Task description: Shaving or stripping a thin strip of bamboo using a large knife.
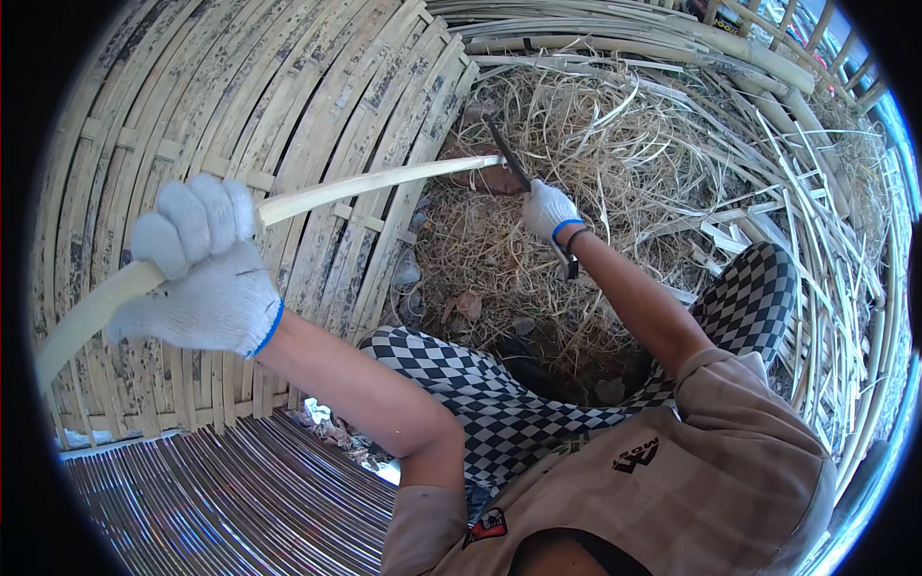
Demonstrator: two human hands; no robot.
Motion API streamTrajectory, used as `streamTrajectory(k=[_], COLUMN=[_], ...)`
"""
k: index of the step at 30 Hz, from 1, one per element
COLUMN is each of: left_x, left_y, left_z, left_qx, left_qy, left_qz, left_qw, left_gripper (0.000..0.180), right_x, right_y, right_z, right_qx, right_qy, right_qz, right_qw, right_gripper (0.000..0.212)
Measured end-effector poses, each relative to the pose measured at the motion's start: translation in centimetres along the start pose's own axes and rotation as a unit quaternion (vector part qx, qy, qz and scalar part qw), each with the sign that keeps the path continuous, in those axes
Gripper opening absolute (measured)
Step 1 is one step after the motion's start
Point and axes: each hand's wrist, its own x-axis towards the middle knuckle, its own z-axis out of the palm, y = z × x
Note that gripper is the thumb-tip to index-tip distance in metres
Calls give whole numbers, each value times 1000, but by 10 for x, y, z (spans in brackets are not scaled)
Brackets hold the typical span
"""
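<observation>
My left hand [206,283], in a white knitted glove with a blue cuff, is closed around a long pale bamboo strip [375,182]. One end of the strip runs past my fist to the lower left; the other reaches across to the middle. There a dark knife blade [507,152] crosses the strip's far end, apparently touching it. My gloved right hand [550,211] grips the knife, whose handle shows again below the wrist, by a dark wristband. Beneath the blade is a reddish-brown block [485,180], partly covered by shavings.
A woven bamboo panel [259,106] stands at the left. Curly bamboo shavings [615,144] cover the ground ahead. Split strips [816,336] are piled along the right, with bamboo poles [711,43] at the back. My checkered trouser legs [461,374] flank the work spot; dark slats [240,499] lie lower left.
</observation>
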Motion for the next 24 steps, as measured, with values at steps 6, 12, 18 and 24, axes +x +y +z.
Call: streamTrajectory(k=[6, 12, 18, 24], left_x=[9, 13, 3, 0], left_y=[-4, -18, 2, -16], left_z=[9, 13, 13, 40], left_qx=[-81, 249, -26, -6], left_qy=[-31, 216, 29, 68], left_qz=[20, 198, 83, 113], left_qw=[996, 923, 996, 991], left_gripper=[81, 75, 55, 56], right_x=[-74, -121, -160, -192], right_y=[-82, -139, -178, -195], right_z=[-52, -117, -179, -186], right_qx=[67, 108, 80, 28], right_qy=[85, 123, 126, 162], right_qz=[-128, -231, -319, -330], right_qw=[986, 959, 936, 929], right_gripper=[24, 24, 21, 19])
